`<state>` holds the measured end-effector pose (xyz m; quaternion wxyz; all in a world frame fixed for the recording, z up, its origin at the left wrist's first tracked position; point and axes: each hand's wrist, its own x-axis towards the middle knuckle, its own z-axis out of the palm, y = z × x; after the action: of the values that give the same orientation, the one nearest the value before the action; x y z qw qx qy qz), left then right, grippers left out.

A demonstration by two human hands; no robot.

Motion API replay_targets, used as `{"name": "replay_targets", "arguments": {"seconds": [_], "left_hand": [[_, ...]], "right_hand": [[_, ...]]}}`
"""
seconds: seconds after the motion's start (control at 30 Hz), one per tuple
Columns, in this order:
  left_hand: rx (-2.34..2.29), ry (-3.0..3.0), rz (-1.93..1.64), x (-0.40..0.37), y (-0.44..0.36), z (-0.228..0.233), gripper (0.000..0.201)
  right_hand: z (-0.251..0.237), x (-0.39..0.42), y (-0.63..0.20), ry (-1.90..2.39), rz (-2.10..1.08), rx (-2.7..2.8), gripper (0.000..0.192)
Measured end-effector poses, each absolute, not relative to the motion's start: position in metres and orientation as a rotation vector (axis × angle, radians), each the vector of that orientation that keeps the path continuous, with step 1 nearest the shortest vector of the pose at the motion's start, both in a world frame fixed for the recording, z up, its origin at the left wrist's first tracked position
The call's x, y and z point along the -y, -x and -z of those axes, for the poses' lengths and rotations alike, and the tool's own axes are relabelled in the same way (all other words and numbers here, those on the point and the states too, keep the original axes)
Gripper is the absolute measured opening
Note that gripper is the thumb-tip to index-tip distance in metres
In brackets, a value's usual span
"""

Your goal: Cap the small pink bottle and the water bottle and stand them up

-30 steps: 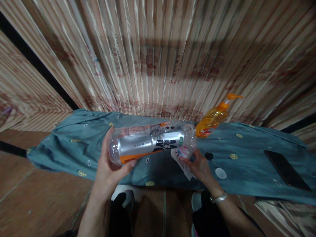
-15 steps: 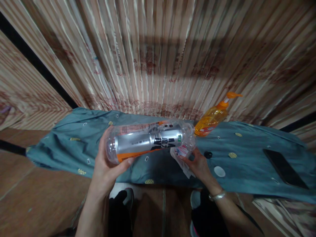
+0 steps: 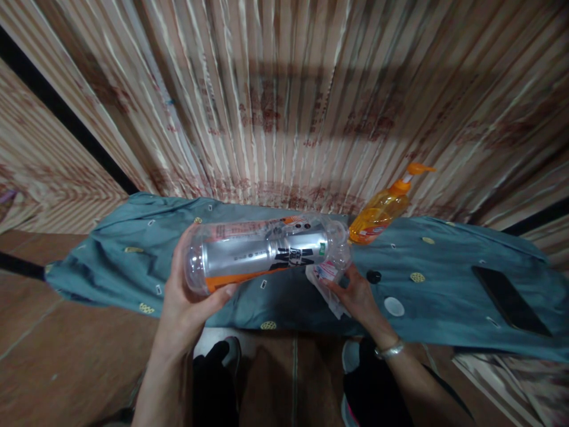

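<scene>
A large clear plastic bottle (image 3: 258, 252) with a silver and orange label lies almost level above the cloth, its neck end toward the right. My left hand (image 3: 191, 296) is wrapped round its base end, thumb along the near side. Close under the bottle's neck, my right hand (image 3: 355, 296) grips a small whitish translucent container (image 3: 323, 279) with a pink and blue print. The large bottle's neck overlaps this container's upper part, so I cannot tell whether they touch. Just behind the neck stands a pump bottle (image 3: 377, 219) of orange liquid.
A blue-green patterned cloth (image 3: 111, 261) covers the narrow table. On it, right of my right hand, lie a black cap (image 3: 374, 277), a white round lid (image 3: 394, 306) and a dark phone (image 3: 511, 301). A pleated curtain (image 3: 284, 107) hangs behind, with black poles (image 3: 66, 112) at the sides.
The large bottle and my left hand have shifted slightly to the left. My right hand keeps its hold on the small container, nearly unmoved.
</scene>
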<state>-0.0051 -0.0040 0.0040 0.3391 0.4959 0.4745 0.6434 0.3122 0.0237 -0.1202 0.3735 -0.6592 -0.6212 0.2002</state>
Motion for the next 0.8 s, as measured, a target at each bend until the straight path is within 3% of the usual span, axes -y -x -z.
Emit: {"name": "replay_targets", "arguments": {"seconds": [0.57,0.8], "left_hand": [[-1.187,-1.158,-1.665,0.0059,0.001,-0.005,0.104],[-1.224,-1.139,-1.678,0.0055,0.0022,-0.0039,0.117]], "right_hand": [[0.1216,-0.0242,-0.3119,1.693,-0.5,1.583,0.056],[0.1208,-0.0235,-0.3122,1.686,-0.516,1.591,0.056]]}}
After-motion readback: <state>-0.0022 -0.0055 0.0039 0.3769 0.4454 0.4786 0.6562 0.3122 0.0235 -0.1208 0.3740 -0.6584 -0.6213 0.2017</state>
